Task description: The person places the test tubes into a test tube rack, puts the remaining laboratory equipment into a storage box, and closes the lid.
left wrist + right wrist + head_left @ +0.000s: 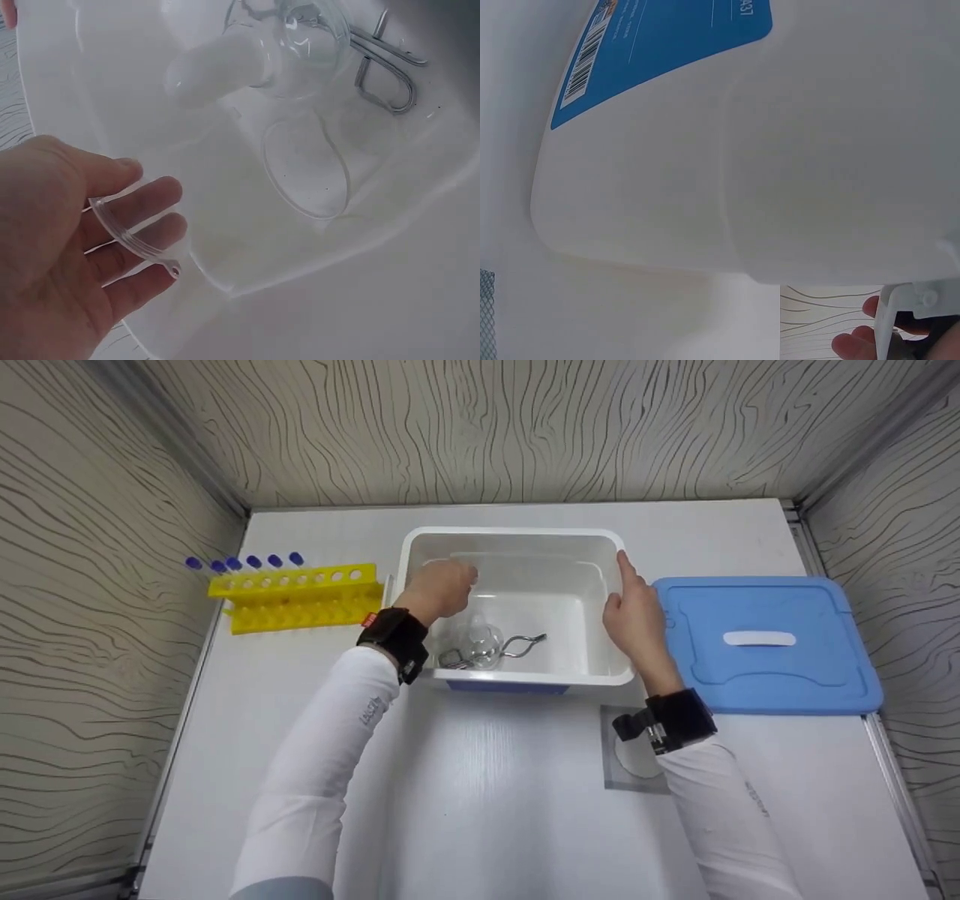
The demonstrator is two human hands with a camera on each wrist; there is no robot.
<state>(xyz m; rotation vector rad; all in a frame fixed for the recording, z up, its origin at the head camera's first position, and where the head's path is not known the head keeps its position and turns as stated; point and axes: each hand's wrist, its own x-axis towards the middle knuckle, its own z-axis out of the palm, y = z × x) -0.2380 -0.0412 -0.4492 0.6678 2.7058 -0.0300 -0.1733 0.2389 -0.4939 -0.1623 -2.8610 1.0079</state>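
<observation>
My left hand (442, 587) is inside the white plastic bin (517, 681), near its left wall. In the left wrist view it holds a thin, clear, curved piece (135, 244) between thumb and fingers; its exact kind is unclear. Below that hand lie a round glass vessel (484, 643), metal tongs (526, 643) partly behind the glass, and a clear vessel with a wide round mouth (307, 169). At the bin's right side, my right hand (637, 619) grips the rim. Its fingers (853, 345) show beside the bin's side handle (915, 296) in the right wrist view.
A yellow rack (304, 611) with several blue-capped tubes (255, 562) stands left of the bin. To the right lies a blue lid (772, 667) with a white handle. A grey square mesh (619, 776) with a pale round centre lies under the right wrist.
</observation>
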